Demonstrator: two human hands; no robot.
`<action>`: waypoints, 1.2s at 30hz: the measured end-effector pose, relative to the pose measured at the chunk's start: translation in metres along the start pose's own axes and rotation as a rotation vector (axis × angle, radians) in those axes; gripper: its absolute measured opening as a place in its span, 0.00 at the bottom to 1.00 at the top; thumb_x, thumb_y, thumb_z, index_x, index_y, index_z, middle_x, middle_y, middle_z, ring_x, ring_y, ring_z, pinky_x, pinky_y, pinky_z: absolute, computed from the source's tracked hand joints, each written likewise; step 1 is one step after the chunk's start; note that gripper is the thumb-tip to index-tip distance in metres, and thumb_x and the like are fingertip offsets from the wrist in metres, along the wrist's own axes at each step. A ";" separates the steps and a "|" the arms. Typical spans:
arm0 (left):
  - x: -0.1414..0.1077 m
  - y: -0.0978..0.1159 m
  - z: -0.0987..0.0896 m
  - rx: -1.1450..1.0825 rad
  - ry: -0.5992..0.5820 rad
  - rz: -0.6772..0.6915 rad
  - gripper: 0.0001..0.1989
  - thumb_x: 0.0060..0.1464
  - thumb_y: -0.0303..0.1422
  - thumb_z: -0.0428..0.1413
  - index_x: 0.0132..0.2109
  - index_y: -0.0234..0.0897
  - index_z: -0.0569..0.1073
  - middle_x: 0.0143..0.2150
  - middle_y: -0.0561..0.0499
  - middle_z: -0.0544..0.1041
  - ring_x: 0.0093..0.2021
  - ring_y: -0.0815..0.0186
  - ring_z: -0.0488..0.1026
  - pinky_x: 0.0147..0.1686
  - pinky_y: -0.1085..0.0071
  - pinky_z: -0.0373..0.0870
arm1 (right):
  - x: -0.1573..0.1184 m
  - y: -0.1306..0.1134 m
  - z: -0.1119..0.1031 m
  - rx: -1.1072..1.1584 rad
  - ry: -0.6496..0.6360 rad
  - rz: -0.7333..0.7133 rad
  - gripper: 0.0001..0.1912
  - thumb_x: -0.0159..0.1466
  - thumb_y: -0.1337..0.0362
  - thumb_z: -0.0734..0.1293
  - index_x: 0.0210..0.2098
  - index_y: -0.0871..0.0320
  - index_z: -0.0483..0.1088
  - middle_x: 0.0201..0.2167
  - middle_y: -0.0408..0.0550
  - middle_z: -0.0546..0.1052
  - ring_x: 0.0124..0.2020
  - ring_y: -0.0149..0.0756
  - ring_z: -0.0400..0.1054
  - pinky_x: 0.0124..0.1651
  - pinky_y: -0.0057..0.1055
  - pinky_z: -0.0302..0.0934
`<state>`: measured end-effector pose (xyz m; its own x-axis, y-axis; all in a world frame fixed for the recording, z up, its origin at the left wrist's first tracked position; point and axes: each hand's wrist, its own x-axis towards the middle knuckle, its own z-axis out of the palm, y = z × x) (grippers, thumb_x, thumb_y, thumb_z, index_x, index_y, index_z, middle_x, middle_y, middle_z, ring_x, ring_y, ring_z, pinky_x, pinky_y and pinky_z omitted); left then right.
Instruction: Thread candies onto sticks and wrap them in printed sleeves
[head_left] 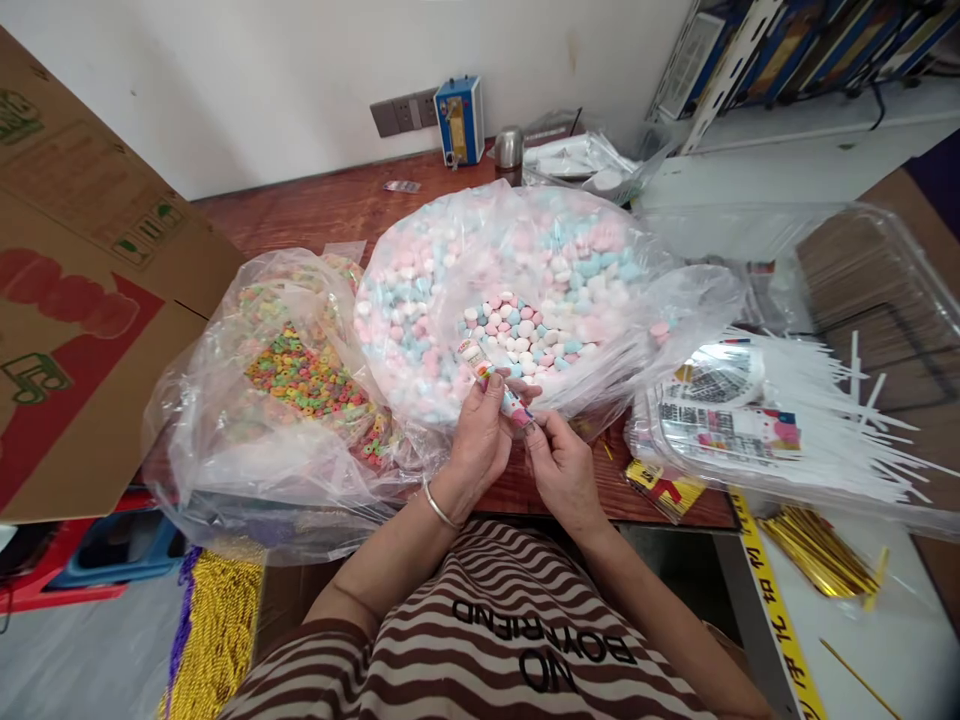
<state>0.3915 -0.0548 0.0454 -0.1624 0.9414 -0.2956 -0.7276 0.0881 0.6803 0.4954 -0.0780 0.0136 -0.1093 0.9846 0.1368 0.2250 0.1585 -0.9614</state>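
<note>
A narrow printed candy bag (474,358) is held at a slant over the front of a big clear bag (420,215) of pink, blue and white candies. My left hand (482,432) wraps around the middle of the narrow bag, thumb on top. At its lower end, the fingers of my right hand (562,468) are pinched on it. Pale contents show through its upper end. Left of my hands lies another clear bag (195,400) with small colourful ring-shaped pieces (307,375) in its opening.
At right, a clear plastic tray (645,455) holds white sticks (847,425) and printed packets. Gold twist ties (817,550) lie lower right. A large cardboard box (90,270) stands at left. Along the wall are a blue-white device (460,120) and a metal cup (508,148).
</note>
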 end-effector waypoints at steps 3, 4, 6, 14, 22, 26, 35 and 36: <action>-0.008 -0.007 -0.005 0.090 -0.057 -0.021 0.21 0.48 0.42 0.70 0.44 0.33 0.77 0.35 0.51 0.79 0.36 0.69 0.77 0.37 0.76 0.70 | 0.003 0.002 0.004 0.152 0.063 0.048 0.14 0.70 0.52 0.63 0.38 0.55 0.69 0.31 0.44 0.75 0.34 0.36 0.69 0.38 0.30 0.63; -0.010 -0.009 -0.007 0.126 -0.060 -0.028 0.21 0.48 0.42 0.70 0.44 0.33 0.78 0.34 0.51 0.79 0.33 0.71 0.75 0.33 0.76 0.69 | 0.004 0.002 0.006 0.215 0.052 0.071 0.14 0.70 0.51 0.63 0.38 0.55 0.69 0.30 0.43 0.74 0.33 0.36 0.69 0.38 0.31 0.63; -0.013 -0.012 -0.012 0.196 -0.053 -0.050 0.22 0.50 0.45 0.68 0.45 0.32 0.79 0.29 0.53 0.77 0.23 0.75 0.67 0.22 0.78 0.62 | 0.004 0.001 0.008 0.319 -0.016 0.121 0.13 0.70 0.51 0.63 0.39 0.54 0.69 0.26 0.40 0.71 0.28 0.34 0.67 0.34 0.30 0.63; -0.013 -0.014 -0.027 0.440 -0.153 0.106 0.17 0.58 0.43 0.63 0.50 0.39 0.82 0.45 0.48 0.82 0.45 0.65 0.77 0.47 0.71 0.74 | 0.008 -0.002 0.015 0.546 0.052 0.280 0.18 0.65 0.46 0.67 0.33 0.55 0.67 0.23 0.37 0.66 0.24 0.29 0.60 0.26 0.25 0.58; -0.020 0.025 -0.043 0.545 -0.456 -0.063 0.19 0.57 0.42 0.64 0.51 0.37 0.83 0.57 0.43 0.80 0.57 0.55 0.75 0.60 0.61 0.68 | -0.008 -0.021 0.005 1.157 -0.446 0.597 0.24 0.57 0.46 0.74 0.27 0.54 0.59 0.15 0.27 0.52 0.14 0.19 0.34 0.14 0.20 0.36; -0.033 0.026 -0.048 0.470 -0.487 -0.104 0.23 0.55 0.43 0.65 0.56 0.40 0.80 0.61 0.42 0.77 0.62 0.52 0.73 0.62 0.59 0.68 | -0.023 -0.023 0.012 1.005 -0.162 0.488 0.23 0.59 0.42 0.71 0.30 0.54 0.62 0.17 0.29 0.54 0.15 0.21 0.39 0.16 0.22 0.39; -0.061 0.002 -0.063 0.597 -0.270 0.114 0.15 0.56 0.41 0.65 0.48 0.42 0.84 0.51 0.46 0.83 0.57 0.56 0.77 0.62 0.59 0.68 | -0.051 -0.022 0.016 0.843 -0.103 0.401 0.24 0.61 0.42 0.69 0.26 0.54 0.60 0.18 0.32 0.56 0.17 0.23 0.44 0.17 0.23 0.42; -0.061 0.004 -0.065 0.600 -0.262 0.090 0.15 0.54 0.42 0.66 0.47 0.41 0.84 0.51 0.45 0.84 0.56 0.55 0.77 0.59 0.59 0.70 | -0.053 -0.021 0.016 0.972 -0.239 0.489 0.25 0.61 0.42 0.69 0.27 0.54 0.59 0.17 0.30 0.55 0.15 0.22 0.40 0.16 0.22 0.39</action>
<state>0.3547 -0.1329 0.0225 0.0173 0.9950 -0.0984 -0.2089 0.0999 0.9728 0.4810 -0.1346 0.0231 -0.4236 0.8688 -0.2563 -0.5479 -0.4710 -0.6914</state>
